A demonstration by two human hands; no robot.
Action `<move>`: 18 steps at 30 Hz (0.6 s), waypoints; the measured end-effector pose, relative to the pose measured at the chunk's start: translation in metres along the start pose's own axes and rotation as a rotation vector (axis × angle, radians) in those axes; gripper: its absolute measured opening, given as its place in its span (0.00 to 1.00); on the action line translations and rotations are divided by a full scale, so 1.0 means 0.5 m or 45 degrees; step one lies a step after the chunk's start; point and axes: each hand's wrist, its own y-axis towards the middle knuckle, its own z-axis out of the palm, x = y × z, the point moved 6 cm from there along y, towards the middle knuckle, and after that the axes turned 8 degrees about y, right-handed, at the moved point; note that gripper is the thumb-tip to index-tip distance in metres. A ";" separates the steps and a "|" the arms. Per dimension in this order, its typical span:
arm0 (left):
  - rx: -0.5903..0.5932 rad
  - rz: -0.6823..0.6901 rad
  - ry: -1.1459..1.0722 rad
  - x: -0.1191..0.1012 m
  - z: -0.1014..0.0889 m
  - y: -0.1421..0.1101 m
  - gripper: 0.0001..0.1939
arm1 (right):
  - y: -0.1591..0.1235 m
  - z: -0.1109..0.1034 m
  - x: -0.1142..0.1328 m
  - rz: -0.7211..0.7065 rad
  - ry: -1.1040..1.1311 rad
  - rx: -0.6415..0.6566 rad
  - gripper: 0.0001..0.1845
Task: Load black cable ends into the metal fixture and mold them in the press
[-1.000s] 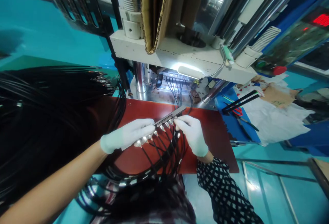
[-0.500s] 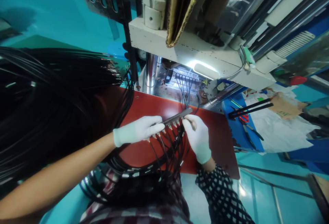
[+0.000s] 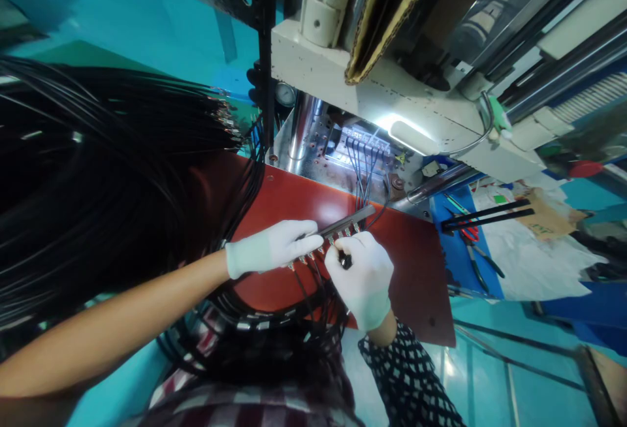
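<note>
My gloved left hand point(image 3: 277, 247) grips the left end of a long dark bar point(image 3: 349, 221), thumb in front and fingers behind. Along the bar's lower edge sits a row of small metal cable ends point(image 3: 330, 240), with black cables point(image 3: 306, 290) hanging down from them toward my lap. My gloved right hand point(image 3: 362, 273) is closed just below the bar's right half, its fingers curled round some of those black cables. Part of the row is hidden behind my right hand. The bar is held tilted over the reddish-brown board point(image 3: 304, 195).
Ahead stands a press with a lit mould point(image 3: 365, 143) holding several cables. A large bundle of black cables point(image 3: 122, 126) lies at the left. Pliers point(image 3: 480, 260), two black bars point(image 3: 487, 215) and crumpled white sheeting point(image 3: 533, 270) lie at the right.
My right hand has moved from the bar's right end down and left, closing round the cables below it. My left hand keeps its hold on the bar. The view has shifted slightly.
</note>
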 end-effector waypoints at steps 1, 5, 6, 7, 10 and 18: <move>-0.009 0.008 0.024 0.000 -0.001 0.001 0.22 | -0.001 0.002 -0.001 0.009 0.018 0.001 0.07; -0.015 0.029 0.077 0.000 -0.002 0.001 0.22 | -0.005 0.007 -0.002 0.031 0.049 0.014 0.07; -0.001 0.017 0.064 0.000 -0.001 0.001 0.22 | -0.006 0.006 -0.001 0.034 0.052 0.014 0.07; 0.014 -0.003 0.044 0.001 0.001 0.000 0.22 | -0.006 0.005 -0.001 0.033 0.052 0.013 0.07; 0.051 -0.063 -0.034 0.005 0.005 -0.003 0.23 | -0.005 -0.003 0.006 0.007 -0.001 0.022 0.08; 0.069 -0.078 -0.121 0.011 0.012 -0.005 0.22 | -0.001 -0.006 0.019 -0.072 -0.183 0.020 0.09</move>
